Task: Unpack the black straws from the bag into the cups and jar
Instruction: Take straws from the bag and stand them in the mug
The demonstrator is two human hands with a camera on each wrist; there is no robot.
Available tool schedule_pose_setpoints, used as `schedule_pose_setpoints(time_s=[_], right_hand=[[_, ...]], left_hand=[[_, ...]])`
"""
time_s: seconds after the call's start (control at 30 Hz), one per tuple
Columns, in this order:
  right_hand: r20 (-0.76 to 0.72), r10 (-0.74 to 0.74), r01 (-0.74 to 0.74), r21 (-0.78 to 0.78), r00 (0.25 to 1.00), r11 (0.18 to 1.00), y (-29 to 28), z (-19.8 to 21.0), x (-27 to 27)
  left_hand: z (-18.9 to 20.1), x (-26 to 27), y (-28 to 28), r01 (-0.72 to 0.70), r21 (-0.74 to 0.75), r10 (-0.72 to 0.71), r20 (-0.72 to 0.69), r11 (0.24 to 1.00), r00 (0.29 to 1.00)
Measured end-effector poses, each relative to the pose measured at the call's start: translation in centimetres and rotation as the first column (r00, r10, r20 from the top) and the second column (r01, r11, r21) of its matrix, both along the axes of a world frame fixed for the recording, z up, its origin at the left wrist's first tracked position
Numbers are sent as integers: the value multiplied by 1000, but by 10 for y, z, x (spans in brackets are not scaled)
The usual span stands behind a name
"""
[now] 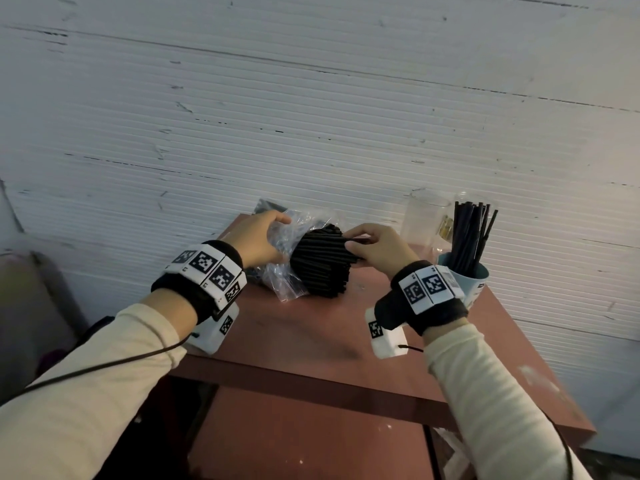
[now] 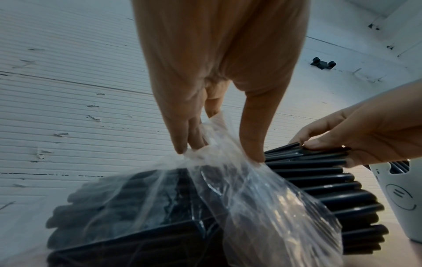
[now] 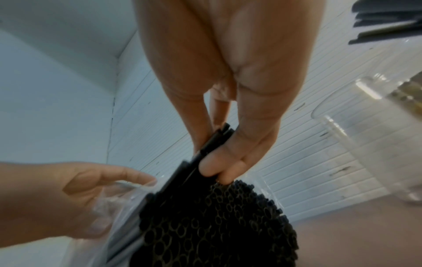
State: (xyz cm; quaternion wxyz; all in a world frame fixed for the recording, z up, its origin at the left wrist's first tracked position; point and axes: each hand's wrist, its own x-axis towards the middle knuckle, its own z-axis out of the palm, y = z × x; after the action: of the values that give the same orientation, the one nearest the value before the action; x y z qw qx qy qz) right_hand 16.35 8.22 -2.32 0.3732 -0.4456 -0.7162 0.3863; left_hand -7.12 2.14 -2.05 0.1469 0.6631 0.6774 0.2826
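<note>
Pinching clear bag (image 1: 282, 284) w/ left hand (image 1: 256, 239), right hand (image 1: 379, 249) gripping few black straws (image 3: 214, 142) atop bundle (image 1: 320, 266).
</note>
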Motion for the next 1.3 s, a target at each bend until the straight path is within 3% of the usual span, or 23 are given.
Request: schedule_pose_setpoints(time_s=[0.17,0.27,0.47,0.63,1.03,1.17,1.3], right_hand=[[-164,22,-50,-170,986,984,-5,-1,11],[-182,61,-102,-227,981,968,-7,-9,5],[-243,-21,-15,-146,970,989,2,-13,4],[-230,19,-38,-78,973,996,1,-11,8],[-230,-46,51,13,972,999,-7,-2,24],[-212,-71,80,36,975,996,-13,4,44],[-132,-94,106,92,987,990,-19,10,60]], left_hand=[[-1,2,0,0,-8,0,5,1000,1000],[-1,4,1,-12,-9,12,-7,1000,1000],[0,3,0,-31,-10,31,-9,999,999],[-1,4,-1,-31,-12,31,-16,999,999],[7,14,-5,-4,-8,4,-56,1000,998],[13,29,-5,-49,152,57,-49,987,997],[20,65,-2,48,292,-24,-88,955,996]])
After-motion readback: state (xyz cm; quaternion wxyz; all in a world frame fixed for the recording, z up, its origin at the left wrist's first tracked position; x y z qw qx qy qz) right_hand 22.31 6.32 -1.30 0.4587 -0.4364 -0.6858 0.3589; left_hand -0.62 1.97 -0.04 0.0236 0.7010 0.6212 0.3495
